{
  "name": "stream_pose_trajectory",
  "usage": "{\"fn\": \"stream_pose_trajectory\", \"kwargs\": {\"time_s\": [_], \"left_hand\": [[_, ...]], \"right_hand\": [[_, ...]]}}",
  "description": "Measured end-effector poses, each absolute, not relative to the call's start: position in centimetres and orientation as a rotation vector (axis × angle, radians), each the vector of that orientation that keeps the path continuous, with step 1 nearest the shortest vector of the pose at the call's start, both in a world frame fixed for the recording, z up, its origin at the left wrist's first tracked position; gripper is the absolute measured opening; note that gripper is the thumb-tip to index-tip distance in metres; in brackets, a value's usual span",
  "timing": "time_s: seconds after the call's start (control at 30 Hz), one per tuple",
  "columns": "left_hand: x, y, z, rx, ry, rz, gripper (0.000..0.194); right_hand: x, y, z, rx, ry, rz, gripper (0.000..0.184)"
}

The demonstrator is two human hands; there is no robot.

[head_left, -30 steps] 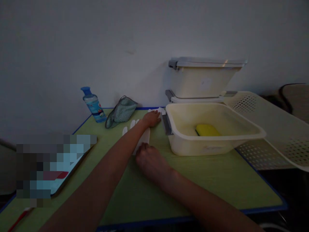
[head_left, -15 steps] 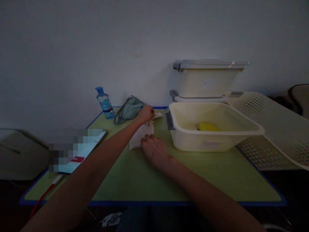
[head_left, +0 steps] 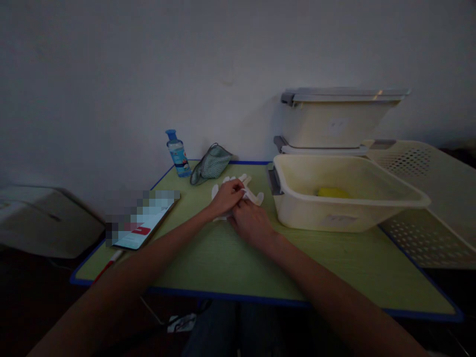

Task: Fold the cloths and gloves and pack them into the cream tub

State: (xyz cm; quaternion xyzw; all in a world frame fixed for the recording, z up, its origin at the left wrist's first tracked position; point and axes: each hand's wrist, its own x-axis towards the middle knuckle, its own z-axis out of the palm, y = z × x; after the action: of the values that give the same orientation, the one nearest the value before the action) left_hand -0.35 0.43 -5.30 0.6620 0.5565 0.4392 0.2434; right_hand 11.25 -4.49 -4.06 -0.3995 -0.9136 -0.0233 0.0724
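A white glove point(head_left: 255, 198) lies on the green table, its fingers fanned toward the wall and one finger pointing right. Across its middle, my left hand point(head_left: 227, 196) is closed, with thumb and fingertips pinching the fabric. My right hand point(head_left: 252, 221) rests just below and touches the left; its fingers are curled at the glove near the base of the right-hand finger. Both hands cover most of the palm and cuff. Behind them sits a grey-green mesh bag point(head_left: 211, 164).
A blue bottle point(head_left: 178, 157) stands at the back left, and a phone point(head_left: 152, 225) with a red cable lies at the left. To the right is a white bin point(head_left: 320, 217) holding a yellow item point(head_left: 332, 192). Behind it are a lidded bin point(head_left: 330, 124) and a perforated basket point(head_left: 442, 198).
My left hand has come down toward my right hand, and the two now meet over the glove. The glove's fingers are now spread out flat. The view has shifted left.
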Motion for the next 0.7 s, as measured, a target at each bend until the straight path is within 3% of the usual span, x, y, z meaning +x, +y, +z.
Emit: {"fn": "stream_pose_trajectory", "kwargs": {"time_s": [0.33,0.57,0.7], "left_hand": [[-1.3,-1.2,-5.6,1.677,1.301,1.263,0.014],[-2.4,-0.7,-5.4,1.145,1.087,1.470,0.004],[-3.3,-0.6,-5.1,0.963,1.005,1.429,0.012]], "right_hand": [[11.5,-4.6,-3.9,-1.142,-2.777,-0.055,0.029],[11.7,-4.0,-4.2,-1.102,-2.524,0.095,0.033],[11.7,-3.6,-4.3,-1.056,-2.353,0.208,0.039]]}}
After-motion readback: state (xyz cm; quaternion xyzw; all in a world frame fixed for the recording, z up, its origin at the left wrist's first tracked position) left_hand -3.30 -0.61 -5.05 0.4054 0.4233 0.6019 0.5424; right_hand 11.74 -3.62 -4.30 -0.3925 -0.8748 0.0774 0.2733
